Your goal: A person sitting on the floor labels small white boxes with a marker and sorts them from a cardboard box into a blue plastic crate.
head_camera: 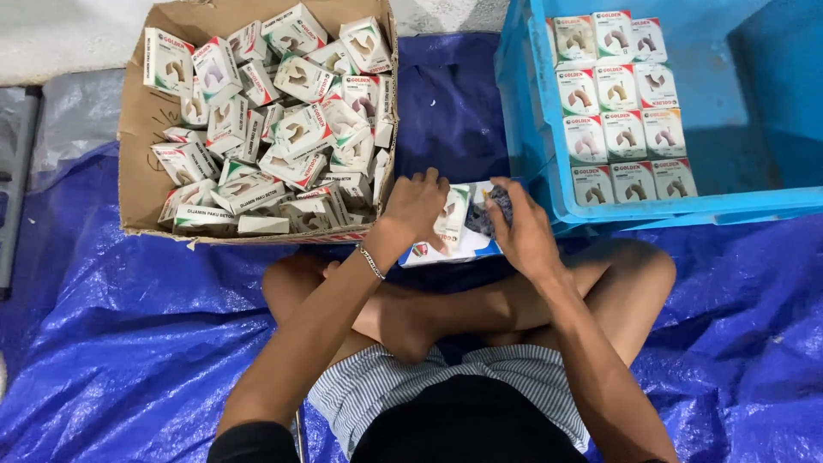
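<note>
I sit cross-legged on a blue tarp (129,326). My left hand (415,208) grips a small white carton (453,214) with a window showing a fitting. My right hand (523,230) pinches a dark grey piece (500,204) at the carton's open end. Both hands rest over a larger flat white and blue box (454,250) lying in front of my legs. A metal bracelet (370,261) circles my left wrist.
A brown cardboard box (141,146) at the left holds several jumbled small white cartons. A blue plastic crate (729,201) at the right holds several of the same cartons set in neat rows. A grey bar (19,171) lies at the far left.
</note>
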